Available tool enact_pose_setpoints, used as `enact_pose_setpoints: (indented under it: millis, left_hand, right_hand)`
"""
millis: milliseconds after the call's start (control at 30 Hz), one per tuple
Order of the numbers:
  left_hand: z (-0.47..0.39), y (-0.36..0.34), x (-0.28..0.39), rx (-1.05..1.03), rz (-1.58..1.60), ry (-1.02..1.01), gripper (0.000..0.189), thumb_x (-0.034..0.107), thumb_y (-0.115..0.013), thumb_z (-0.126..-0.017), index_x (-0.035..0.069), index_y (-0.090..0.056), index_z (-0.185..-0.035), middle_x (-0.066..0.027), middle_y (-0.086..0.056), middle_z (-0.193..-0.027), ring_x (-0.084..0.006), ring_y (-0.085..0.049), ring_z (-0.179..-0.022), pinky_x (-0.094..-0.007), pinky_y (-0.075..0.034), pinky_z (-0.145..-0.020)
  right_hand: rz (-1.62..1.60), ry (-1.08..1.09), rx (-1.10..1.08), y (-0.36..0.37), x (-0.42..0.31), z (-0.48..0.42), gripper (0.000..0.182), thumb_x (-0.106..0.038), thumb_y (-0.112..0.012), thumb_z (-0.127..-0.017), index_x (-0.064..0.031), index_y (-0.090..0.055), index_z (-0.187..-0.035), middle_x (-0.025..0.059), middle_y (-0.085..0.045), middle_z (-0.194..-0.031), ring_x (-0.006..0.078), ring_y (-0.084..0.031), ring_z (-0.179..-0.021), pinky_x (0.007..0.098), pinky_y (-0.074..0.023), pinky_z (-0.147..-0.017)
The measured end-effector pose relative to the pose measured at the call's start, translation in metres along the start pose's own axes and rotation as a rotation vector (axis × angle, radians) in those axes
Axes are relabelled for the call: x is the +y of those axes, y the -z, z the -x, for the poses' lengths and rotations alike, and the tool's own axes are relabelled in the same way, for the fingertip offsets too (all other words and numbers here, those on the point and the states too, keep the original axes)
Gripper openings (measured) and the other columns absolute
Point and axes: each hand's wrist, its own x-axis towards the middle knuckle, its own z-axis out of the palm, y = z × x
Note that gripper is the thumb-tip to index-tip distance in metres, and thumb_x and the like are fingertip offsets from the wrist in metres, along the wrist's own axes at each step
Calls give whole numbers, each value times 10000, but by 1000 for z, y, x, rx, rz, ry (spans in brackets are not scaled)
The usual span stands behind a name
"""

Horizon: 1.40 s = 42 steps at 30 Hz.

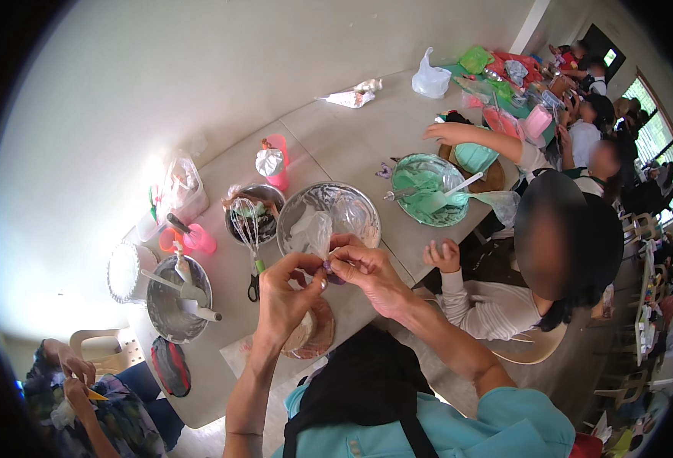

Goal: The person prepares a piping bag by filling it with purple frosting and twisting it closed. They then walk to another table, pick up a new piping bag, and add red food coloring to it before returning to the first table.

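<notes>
Both hands meet over the front of the table, pinching a clear plastic bag (318, 232) between thumbs and fingertips. My left hand (288, 280) grips it from one side and my right hand (368, 269) from the other. Something purple (336, 279) shows at the pinched part; my fingers hide most of it. Just beyond the bag stands a large metal bowl (288, 235) with whitish smears and plastic inside. Below my hands, a pale round cake (302, 335) on a round board (325, 326) is partly covered by my left wrist.
A whisk (246, 223) leans on a smaller metal bowl (276, 194), near scissors (253, 289). At left is another bowl (205, 286) with spatulas. To the right, a seated person (485, 297) reaches past a bowl of green icing (416, 214) towards a green-iced cake (476, 156). Another person (84, 395) sits lower left.
</notes>
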Motion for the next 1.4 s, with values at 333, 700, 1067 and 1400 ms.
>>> enact_pose_setpoints:
  millis: [333, 700, 1067, 1400]
  left_hand:
    - [-29, 11, -1, 281, -151, -149, 171, 40, -663, -773, -11, -665, -936, -103, -615, -809, -175, -571, -686, -286, -435, -581]
    - [-57, 82, 20, 128, -101, -9, 188, 93, -634, -838, -47, -659, -960, -61, -662, -789, -82, -586, -714, -234, -474, -640]
    - [-54, 69, 36, 167, -7, 44, 285, 203, -633, -851, -37, -639, -1004, -56, -640, -820, -82, -554, -713, -214, -417, -610]
    - [-54, 56, 22, 170, -56, -5, 245, 147, -628, -813, -67, -640, -929, -65, -650, -751, -80, -558, -617, -239, -455, -548]
  right_hand:
    - [199, 248, 194, -24, 1, -63, 89, -58, -691, -795, -14, -678, -871, 64, -506, -1072, 162, -523, -974, 273, -451, -828]
    - [636, 530, -146, -48, -26, -118, 89, -61, -670, -796, 1, -667, -859, 97, -502, -1051, 210, -504, -1009, 320, -474, -851]
    - [749, 861, -166, -41, -39, -120, 49, -25, -662, -763, -1, -630, -792, 90, -519, -1042, 283, -428, -1068, 365, -395, -895]
    - [1155, 1159, -187, -28, -47, -106, 108, -40, -676, -722, 1, -615, -801, 114, -491, -1076, 294, -422, -1102, 377, -416, -895]
